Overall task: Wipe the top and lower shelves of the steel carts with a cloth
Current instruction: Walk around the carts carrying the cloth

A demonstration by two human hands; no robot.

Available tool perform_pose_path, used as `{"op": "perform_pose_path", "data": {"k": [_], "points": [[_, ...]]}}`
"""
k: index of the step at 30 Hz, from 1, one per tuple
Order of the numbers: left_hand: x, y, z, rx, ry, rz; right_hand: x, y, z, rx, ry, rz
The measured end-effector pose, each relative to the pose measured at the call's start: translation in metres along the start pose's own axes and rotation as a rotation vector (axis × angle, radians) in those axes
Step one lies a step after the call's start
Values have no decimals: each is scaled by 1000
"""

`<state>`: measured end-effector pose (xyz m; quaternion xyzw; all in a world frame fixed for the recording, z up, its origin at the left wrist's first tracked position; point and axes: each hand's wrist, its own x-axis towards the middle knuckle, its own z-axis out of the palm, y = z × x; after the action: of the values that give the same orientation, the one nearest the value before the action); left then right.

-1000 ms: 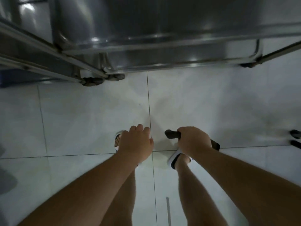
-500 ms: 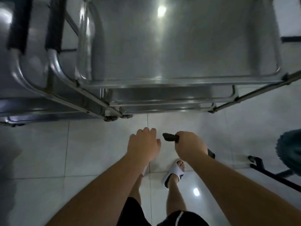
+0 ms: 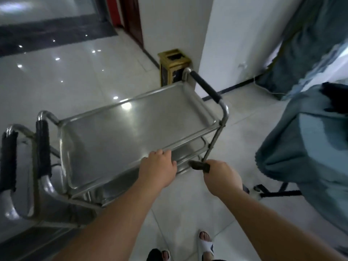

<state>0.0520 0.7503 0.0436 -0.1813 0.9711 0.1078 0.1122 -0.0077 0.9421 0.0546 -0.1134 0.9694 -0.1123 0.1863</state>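
Observation:
A steel cart stands in front of me, its bare top shelf (image 3: 131,132) shining and lower shelves (image 3: 190,153) showing beneath the near edge. Black-padded handles sit at its left end (image 3: 43,147) and far right end (image 3: 205,85). My left hand (image 3: 158,168) hovers at the near rim of the top shelf with loosely curled fingers and holds nothing; contact with the rim is unclear. My right hand (image 3: 222,176) grips a dark thing that looks like a rolled cloth (image 3: 199,165), just beside the cart's near right leg.
A second steel cart (image 3: 11,166) with a black-padded handle stands against the first one's left end. A gold bin (image 3: 173,66) sits by a white wall corner behind the cart. Teal fabric (image 3: 305,140) over a black-footed stand (image 3: 278,193) fills the right. My sandalled feet (image 3: 206,243) are below.
My view has lifted from the floor to the whole cart. Both hands have risen from over the floor to the cart's near rim; the right hand still grips the dark thing.

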Motion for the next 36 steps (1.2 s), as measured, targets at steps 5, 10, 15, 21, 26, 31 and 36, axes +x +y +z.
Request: {"op": "perform_pose_path", "data": {"k": [5,10,15,21,26,31,36], "points": [[24,75,-36,16,4,150,4,50,-59,149,110,86],[62,169,-45,53,19,245,23,130,-104,209,238,161],[100,292,-35,57,1,350,38,229,-157,263,308,234],[136,412,-22,79,-34,429,68,332,-212,260,308,287],[176,450,-22,118,-57,414,118,369,-229,225,296,301],[245,459,-30,117,-58,393,194,372,-236,199,233,263],[344,449,-33,84,-75,387,289,367,-252,86,196,272]]}}
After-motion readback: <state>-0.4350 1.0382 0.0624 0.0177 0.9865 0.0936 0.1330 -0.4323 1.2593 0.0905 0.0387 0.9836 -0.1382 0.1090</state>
